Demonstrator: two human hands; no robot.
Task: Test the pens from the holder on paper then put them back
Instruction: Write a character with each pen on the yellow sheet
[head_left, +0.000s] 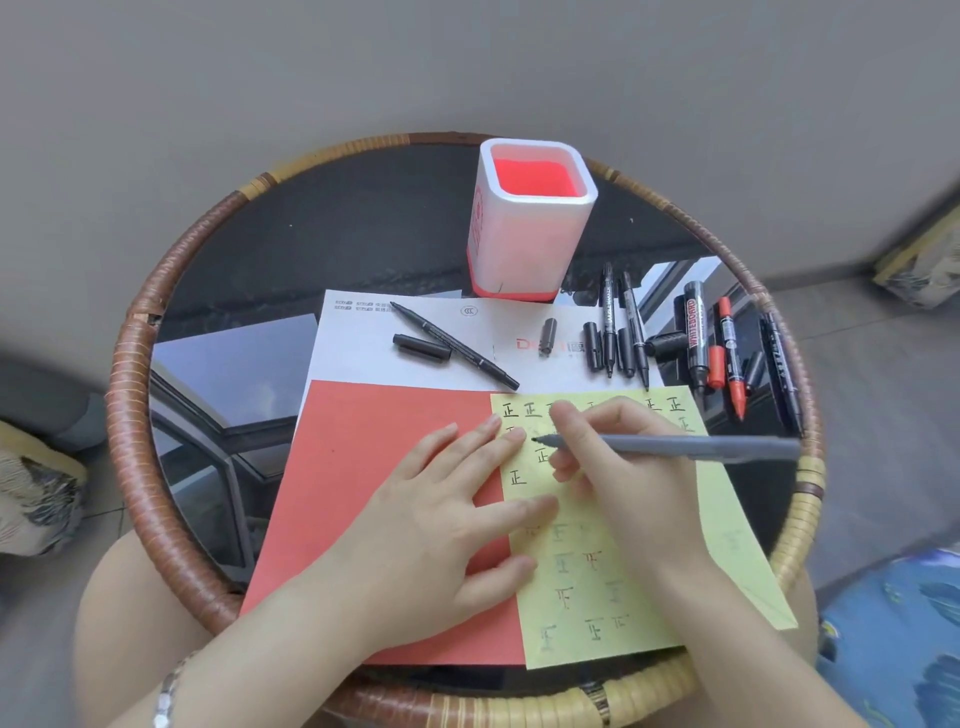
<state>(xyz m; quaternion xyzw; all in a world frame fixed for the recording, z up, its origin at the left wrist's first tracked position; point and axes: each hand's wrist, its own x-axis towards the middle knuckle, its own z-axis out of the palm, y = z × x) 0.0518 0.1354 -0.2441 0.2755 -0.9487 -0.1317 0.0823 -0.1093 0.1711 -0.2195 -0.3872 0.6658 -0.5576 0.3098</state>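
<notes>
In the head view seven pens show. Six lie on the table (311, 223): a black pen (454, 345) across the white sheet (358, 343), then two thin black pens (608, 322) (635, 335), a whiteboard marker (696, 338), a red marker (732, 358) and a far black pen (779, 369) in a row right of the holder (535, 234), with loose caps (422, 348) among them. The seventh, a grey pen (696, 448), is pinched in the right hand (623, 467) fingers (563, 415), its tip on the yellow sheet (727, 519) among written characters, while the left hand (447, 525) lies flat, fingers straight, pressing the red sheet (363, 493) and the yellow sheet's edge. The one holder stands upright at the white sheet's far edge, only its red inside showing.
</notes>
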